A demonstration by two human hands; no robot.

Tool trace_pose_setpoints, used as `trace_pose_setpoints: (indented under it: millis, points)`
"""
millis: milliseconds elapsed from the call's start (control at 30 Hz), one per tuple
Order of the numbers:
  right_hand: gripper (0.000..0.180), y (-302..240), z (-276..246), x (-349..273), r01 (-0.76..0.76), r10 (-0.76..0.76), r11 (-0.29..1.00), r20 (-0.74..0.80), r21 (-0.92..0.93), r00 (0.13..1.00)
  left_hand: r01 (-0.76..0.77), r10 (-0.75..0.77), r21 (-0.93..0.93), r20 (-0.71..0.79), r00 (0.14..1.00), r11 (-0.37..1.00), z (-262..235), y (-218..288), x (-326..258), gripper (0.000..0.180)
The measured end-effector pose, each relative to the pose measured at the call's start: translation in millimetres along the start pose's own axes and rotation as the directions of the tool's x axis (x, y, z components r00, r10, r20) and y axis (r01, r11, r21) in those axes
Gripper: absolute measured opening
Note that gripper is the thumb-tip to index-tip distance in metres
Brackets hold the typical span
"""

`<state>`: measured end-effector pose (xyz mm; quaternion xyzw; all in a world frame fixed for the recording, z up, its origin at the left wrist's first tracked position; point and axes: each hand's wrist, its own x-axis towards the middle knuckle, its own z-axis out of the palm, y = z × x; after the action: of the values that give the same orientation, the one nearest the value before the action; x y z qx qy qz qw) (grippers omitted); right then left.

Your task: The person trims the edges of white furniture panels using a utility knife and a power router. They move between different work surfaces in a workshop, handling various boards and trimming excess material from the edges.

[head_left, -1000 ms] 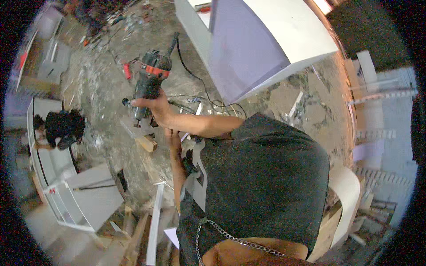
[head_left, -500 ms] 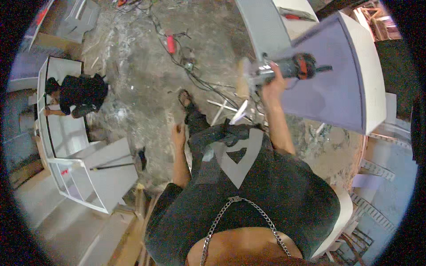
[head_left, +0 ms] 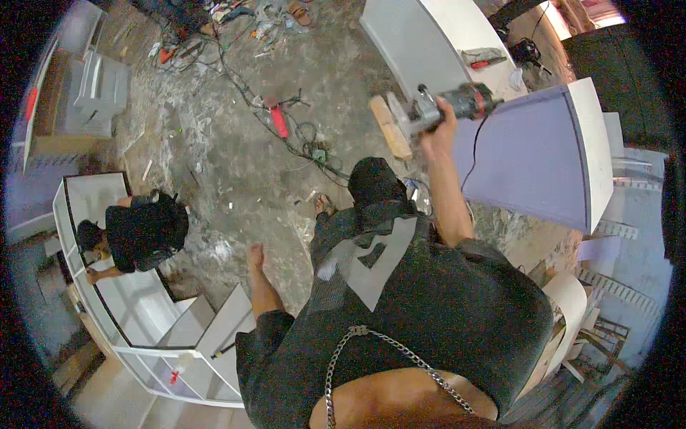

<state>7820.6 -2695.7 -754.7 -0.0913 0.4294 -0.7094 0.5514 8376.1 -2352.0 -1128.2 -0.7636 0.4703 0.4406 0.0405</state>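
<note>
My right hand [head_left: 439, 136] is raised ahead of me, wrapped around a handheld corded power tool with a black and red motor body [head_left: 468, 102]. A metal front and flat base face left, with a pale wooden piece [head_left: 390, 129] against or just past the base; I cannot tell whether they are joined. A thin black cord hangs from the tool. To the right of it, close by, stands a cabinet panel with a lilac face [head_left: 525, 157]. My left hand [head_left: 256, 257] hangs over the floor at my left side, its fingers seemingly curled, with nothing visible in them.
At left a co-worker [head_left: 146, 232] in black bends over a white cabinet frame [head_left: 93, 275]. Cables and a red-handled tool [head_left: 279, 121] lie on the concrete floor ahead. A long white cabinet [head_left: 414, 53] stands at the back right, with a red tool [head_left: 488, 63] on it. Scraps litter the floor.
The view has shifted. My left hand has swung out to the left, away from my leg. My right hand still holds the power tool beside the lilac panel.
</note>
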Motion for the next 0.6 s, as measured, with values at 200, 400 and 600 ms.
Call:
trace_pose_setpoints:
  millis: [200, 400, 600]
  points:
    - [0.031, 62.2, 119.2, 182.7, -0.133, 0.112, 0.984, 0.178, 0.116, 0.978, -0.269, 0.033, -0.753, -0.313, 0.949, 0.600, -164.8, 243.9, 109.2, 0.045]
    - [0.032, 215.0, 105.5, 465.7, -0.233, 0.257, 0.933, -0.052, 0.274, 0.965, 0.148, -0.194, -0.289, -0.135, 0.972, 0.946, -202.5, 404.6, 73.1, 0.050]
    - [0.034, 425.3, 49.6, 753.3, -0.398, 0.459, 0.873, -0.205, 0.281, 0.864, 0.414, -0.431, -0.320, 0.020, 0.902, 0.852, -170.2, 519.2, 229.3, 0.049]
